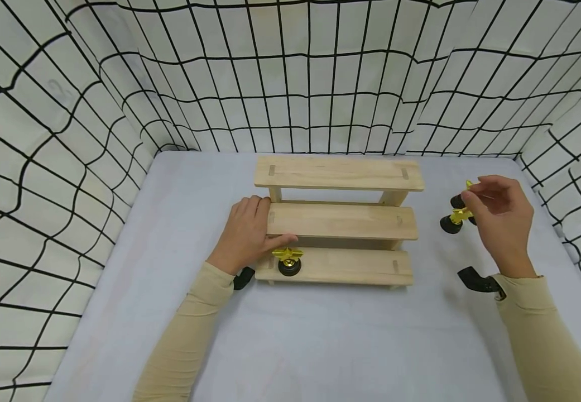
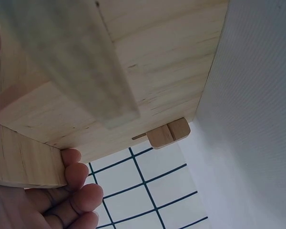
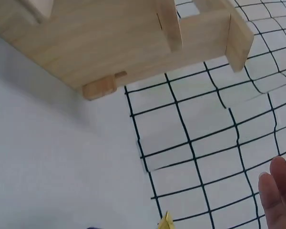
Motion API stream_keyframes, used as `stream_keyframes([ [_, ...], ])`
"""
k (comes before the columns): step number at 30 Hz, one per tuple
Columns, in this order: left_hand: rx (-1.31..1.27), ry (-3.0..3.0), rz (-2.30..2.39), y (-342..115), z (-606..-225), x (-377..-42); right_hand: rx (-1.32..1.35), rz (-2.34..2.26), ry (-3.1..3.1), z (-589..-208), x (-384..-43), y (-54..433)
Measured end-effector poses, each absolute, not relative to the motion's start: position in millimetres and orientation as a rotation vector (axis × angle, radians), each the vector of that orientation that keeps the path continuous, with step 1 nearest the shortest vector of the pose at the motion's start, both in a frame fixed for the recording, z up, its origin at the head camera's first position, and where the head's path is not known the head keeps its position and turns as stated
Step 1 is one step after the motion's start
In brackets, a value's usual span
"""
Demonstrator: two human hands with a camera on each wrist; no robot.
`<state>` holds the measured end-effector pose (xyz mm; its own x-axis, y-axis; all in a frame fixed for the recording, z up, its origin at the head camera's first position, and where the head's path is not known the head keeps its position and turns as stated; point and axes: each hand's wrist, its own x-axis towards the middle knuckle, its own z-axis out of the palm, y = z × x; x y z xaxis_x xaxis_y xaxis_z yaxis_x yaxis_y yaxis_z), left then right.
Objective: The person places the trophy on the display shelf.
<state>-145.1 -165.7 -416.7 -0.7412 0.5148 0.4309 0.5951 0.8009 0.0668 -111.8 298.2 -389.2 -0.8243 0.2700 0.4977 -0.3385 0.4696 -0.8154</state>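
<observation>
A three-tier wooden display stand (image 1: pixel 340 220) sits on the white-covered table. My left hand (image 1: pixel 247 231) grips its left end, fingers curled round the middle tier's board (image 2: pixel 28 160) and thumb over its front edge. Below that thumb, a small trophy with a gold star top and round black base (image 1: pixel 289 263) stands on the lowest tier. My right hand (image 1: pixel 503 215) is over a group of similar trophies (image 1: pixel 452 223) right of the stand, partly covering them. Its fingers (image 3: pixel 279 183) look loosely extended in the right wrist view, near a gold star tip (image 3: pixel 166 222).
Black grid netting (image 1: pixel 310 100) over pale walls surrounds the table at the back and sides. Black wrist-camera mounts (image 1: pixel 478 280) jut out at both sleeves. The white tabletop (image 1: pixel 340 346) extends in front of the stand.
</observation>
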Motion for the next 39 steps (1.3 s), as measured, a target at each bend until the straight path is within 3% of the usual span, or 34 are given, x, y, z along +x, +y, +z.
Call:
stream_keyframes([
  [13,-0.840,-2.593,-0.267,-166.3,-417.5,-144.9,-0.223,1.338,-2.118,-411.0,-118.2,340.8],
  [39,-0.840,-2.577,-0.323,-165.1,-416.7,-145.5,-0.399,1.452,-2.112,-430.4,-106.8,364.8],
])
